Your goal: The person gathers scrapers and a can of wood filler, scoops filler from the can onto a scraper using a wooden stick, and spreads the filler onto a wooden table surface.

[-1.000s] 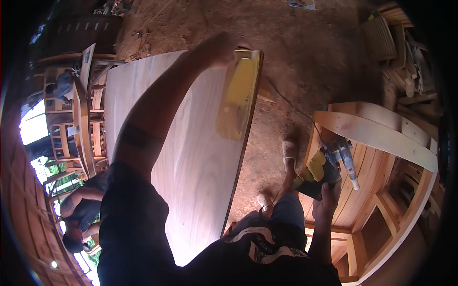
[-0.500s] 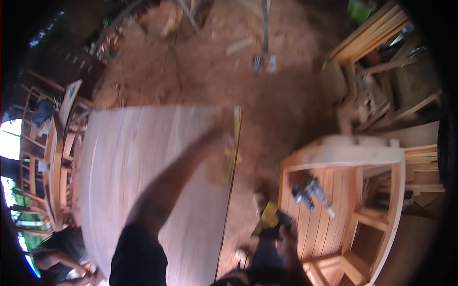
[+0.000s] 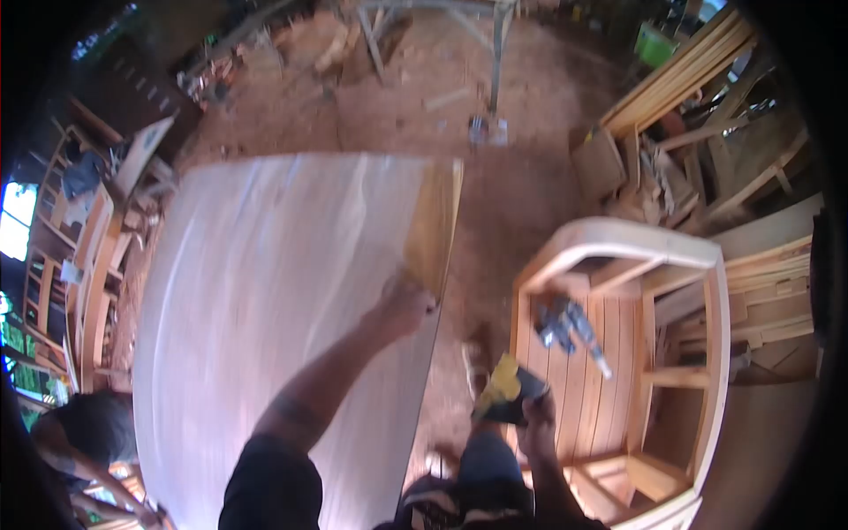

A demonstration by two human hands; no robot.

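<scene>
My left hand [image 3: 408, 305] is closed low over a large pale wooden panel [image 3: 265, 309], close to its right edge. Whatever its fingers grip is hidden. A yellow-brown smear of paste [image 3: 431, 221] runs along that edge, just beyond the hand. In my right hand [image 3: 537, 422], to the right of the panel and near my body, is a dark flat plate [image 3: 511, 412]. Thick yellow paste [image 3: 503, 382] sits on the plate's far part.
On my right stands a wooden frame cabinet [image 3: 720, 353], with a power drill [image 3: 565, 327] resting on its slatted boards. Another person [image 3: 93, 433] bends at the lower left. Stacked timber [image 3: 680, 75] is at the back right, and a metal-legged stand [image 3: 496, 62] at the back.
My left hand has come back toward me along the panel's right edge, uncovering more of the smear. My right hand still holds the plate. The view has shifted slightly.
</scene>
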